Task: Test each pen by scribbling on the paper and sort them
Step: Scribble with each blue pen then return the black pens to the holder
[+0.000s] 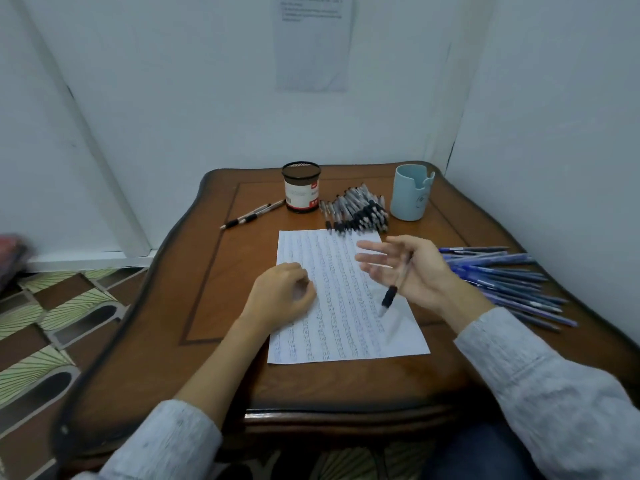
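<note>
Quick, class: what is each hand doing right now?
Left hand: fingers curled, holding nothing, resting on the paper.
Right hand: holding a pen.

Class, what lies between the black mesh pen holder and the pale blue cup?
In the head view, a heap of black-grip pens lies between the mesh pen holder and the blue cup.

We can read nothing here. The wall sheet (313, 43) above the paper (343, 296) carries printed lines too blurred for us; the label (302, 197) on the pen holder (300, 169) beyond the paper is equally illegible.
</note>
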The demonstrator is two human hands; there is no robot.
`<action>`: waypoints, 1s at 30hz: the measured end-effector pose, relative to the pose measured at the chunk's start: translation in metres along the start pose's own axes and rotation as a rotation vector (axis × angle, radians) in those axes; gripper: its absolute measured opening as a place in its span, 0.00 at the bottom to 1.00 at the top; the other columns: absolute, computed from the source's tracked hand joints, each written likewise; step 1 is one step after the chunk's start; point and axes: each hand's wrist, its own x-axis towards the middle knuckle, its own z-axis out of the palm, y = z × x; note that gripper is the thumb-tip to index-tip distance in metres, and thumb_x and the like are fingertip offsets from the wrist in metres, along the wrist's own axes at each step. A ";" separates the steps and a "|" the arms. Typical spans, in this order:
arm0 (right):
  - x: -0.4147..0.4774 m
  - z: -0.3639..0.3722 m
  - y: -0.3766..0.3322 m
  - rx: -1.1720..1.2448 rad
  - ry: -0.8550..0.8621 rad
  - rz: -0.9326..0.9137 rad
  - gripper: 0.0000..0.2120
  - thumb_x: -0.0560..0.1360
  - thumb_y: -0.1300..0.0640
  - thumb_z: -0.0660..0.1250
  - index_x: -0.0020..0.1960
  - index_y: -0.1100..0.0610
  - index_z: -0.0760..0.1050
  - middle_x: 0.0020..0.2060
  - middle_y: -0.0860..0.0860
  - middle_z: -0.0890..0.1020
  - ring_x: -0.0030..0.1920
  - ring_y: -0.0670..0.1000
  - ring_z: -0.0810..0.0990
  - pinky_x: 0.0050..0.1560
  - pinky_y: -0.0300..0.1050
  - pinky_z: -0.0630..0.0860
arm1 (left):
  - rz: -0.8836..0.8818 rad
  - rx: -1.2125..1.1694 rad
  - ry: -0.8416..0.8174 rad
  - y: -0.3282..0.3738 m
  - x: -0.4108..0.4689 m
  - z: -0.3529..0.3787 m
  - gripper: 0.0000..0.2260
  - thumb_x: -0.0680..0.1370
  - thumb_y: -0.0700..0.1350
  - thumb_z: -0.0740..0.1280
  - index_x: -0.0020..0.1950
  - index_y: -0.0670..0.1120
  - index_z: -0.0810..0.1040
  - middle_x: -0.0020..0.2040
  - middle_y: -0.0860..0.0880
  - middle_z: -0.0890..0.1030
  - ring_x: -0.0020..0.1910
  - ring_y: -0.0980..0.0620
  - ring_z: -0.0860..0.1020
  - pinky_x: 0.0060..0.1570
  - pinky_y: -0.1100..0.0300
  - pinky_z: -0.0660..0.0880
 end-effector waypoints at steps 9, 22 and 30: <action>-0.025 -0.023 0.027 -0.079 0.165 -0.050 0.13 0.71 0.51 0.71 0.41 0.61 0.75 0.25 0.51 0.73 0.20 0.43 0.67 0.18 0.32 0.63 | -0.073 0.026 -0.097 0.037 -0.011 0.002 0.17 0.79 0.54 0.62 0.62 0.45 0.76 0.62 0.51 0.77 0.58 0.52 0.75 0.54 0.62 0.69; -0.030 -0.015 0.071 -0.637 0.468 -0.490 0.22 0.72 0.52 0.74 0.30 0.59 0.64 0.21 0.57 0.75 0.16 0.50 0.68 0.17 0.35 0.62 | -0.067 -0.262 -0.153 0.066 -0.038 0.030 0.22 0.76 0.58 0.67 0.67 0.51 0.74 0.74 0.53 0.67 0.74 0.56 0.61 0.69 0.63 0.55; -0.022 -0.023 0.076 -0.785 0.467 -0.598 0.20 0.71 0.71 0.65 0.26 0.59 0.60 0.22 0.54 0.64 0.19 0.46 0.71 0.23 0.39 0.68 | -0.103 -0.311 -0.154 0.065 -0.038 0.033 0.21 0.76 0.57 0.68 0.66 0.52 0.74 0.74 0.53 0.66 0.75 0.56 0.60 0.73 0.56 0.57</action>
